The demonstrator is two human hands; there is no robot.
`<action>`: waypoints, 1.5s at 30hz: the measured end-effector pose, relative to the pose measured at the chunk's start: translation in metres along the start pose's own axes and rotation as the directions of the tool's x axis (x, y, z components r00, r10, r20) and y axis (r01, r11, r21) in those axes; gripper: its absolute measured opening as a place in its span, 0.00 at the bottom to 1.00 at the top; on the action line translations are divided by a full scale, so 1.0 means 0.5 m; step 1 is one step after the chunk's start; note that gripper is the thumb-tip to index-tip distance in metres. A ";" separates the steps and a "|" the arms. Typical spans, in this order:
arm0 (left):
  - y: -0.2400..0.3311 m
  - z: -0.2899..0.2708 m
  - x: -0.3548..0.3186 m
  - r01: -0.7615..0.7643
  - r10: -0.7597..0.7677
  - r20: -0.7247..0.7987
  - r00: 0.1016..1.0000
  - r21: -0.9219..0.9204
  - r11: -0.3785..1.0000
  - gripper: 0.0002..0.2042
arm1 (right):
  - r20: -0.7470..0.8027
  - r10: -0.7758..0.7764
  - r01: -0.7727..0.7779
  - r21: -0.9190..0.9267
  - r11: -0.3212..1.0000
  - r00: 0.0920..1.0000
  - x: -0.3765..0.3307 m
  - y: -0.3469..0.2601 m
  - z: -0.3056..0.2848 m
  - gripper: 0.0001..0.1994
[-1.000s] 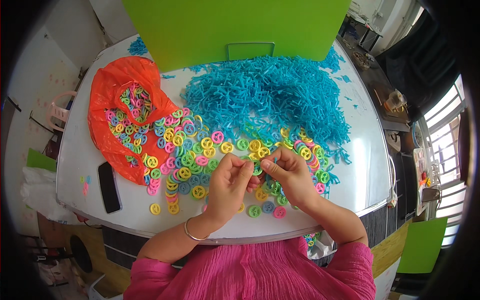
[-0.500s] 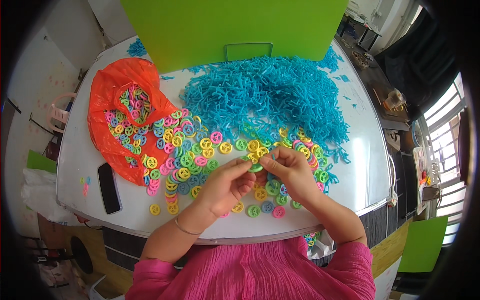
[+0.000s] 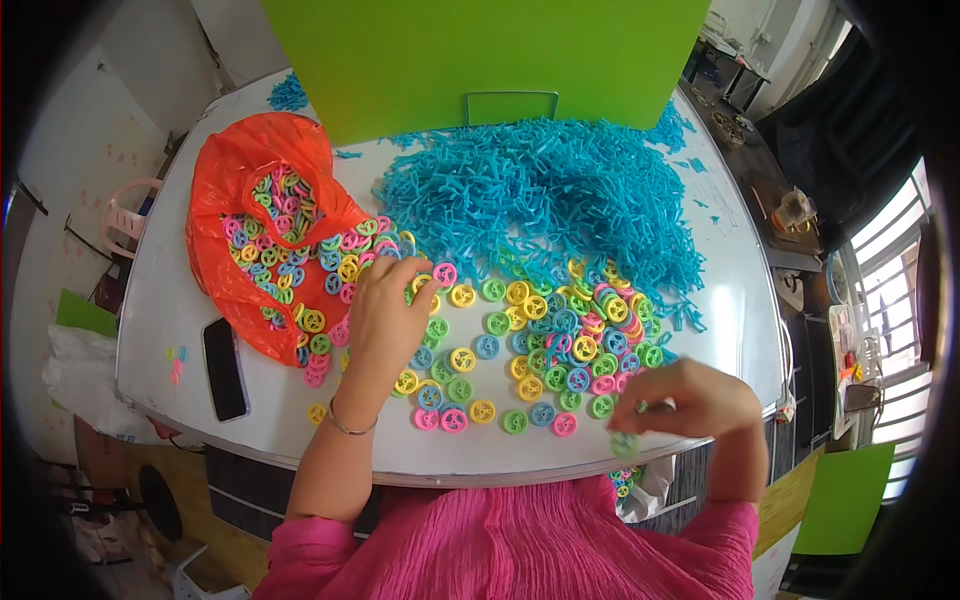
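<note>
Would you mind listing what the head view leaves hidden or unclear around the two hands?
- Left hand: its fingertips are hidden among the coloured wheels, so any grasp cannot be told.
- Right hand: it holds a small green piece, motion-blurred, shape unclear.
- Orange bag: its folds hide the wheels deeper inside.
- Green board: cut off by the top edge.

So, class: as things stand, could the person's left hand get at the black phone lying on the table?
Probably yes. The left hand rests on the coloured rings, and the black phone lies uncovered to its left on the white table, with nothing between them.
</note>
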State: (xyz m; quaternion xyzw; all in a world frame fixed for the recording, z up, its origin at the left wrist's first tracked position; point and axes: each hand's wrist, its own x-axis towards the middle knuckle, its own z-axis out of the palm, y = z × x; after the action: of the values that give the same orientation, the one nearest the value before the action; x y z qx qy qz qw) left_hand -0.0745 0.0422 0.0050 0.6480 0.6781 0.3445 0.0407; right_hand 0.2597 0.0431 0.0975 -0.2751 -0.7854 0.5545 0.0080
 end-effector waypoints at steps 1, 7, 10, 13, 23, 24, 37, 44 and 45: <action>0.000 0.005 0.001 0.002 -0.002 -0.001 1.000 -0.001 1.000 0.11 | 0.116 0.014 -0.001 -0.111 0.994 0.993 -0.028 0.005 -0.004 0.08; -0.014 0.034 0.007 -0.109 0.112 -0.029 0.993 0.095 0.990 0.14 | 0.392 0.347 -0.183 -0.399 0.899 0.852 -0.130 0.035 0.039 0.17; -0.012 0.038 0.010 -0.143 0.148 -0.043 0.988 0.104 0.984 0.12 | 0.309 0.204 -0.102 -0.316 0.943 0.929 -0.109 0.016 0.029 0.15; 0.010 0.030 0.013 -0.075 0.077 -0.032 0.997 0.051 0.996 0.09 | -0.094 -0.135 0.128 -0.073 0.989 0.986 -0.021 0.029 0.002 0.11; 0.056 0.036 -0.011 0.332 -0.173 0.286 0.942 -0.727 0.601 0.12 | -0.709 -0.330 -0.288 -0.601 0.746 0.623 0.306 0.108 -0.008 0.18; 0.061 0.032 -0.010 0.341 -0.168 0.305 0.938 -0.713 0.612 0.11 | -0.699 -0.297 -0.244 -0.563 0.790 0.650 0.308 0.115 -0.013 0.17; 0.074 0.043 -0.031 0.582 -0.172 0.557 0.813 -0.789 0.196 0.10 | -0.574 0.260 0.284 0.687 0.668 0.777 0.231 0.088 -0.011 0.11; 0.082 0.049 -0.040 0.672 -0.176 0.679 0.713 -0.733 -0.107 0.09 | -0.267 0.257 0.139 0.893 0.427 0.929 0.229 0.063 0.019 0.23; 0.080 0.049 -0.042 0.675 -0.169 0.689 0.705 -0.725 -0.140 0.08 | -0.228 0.305 0.103 0.921 0.375 0.925 0.227 0.050 0.019 0.24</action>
State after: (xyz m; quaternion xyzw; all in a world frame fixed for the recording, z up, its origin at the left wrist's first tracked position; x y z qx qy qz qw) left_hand -0.0246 0.0302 -0.0011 0.2169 0.4031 0.5403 0.7061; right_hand 0.1709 0.0910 0.0386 -0.3686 -0.3082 0.8347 0.2690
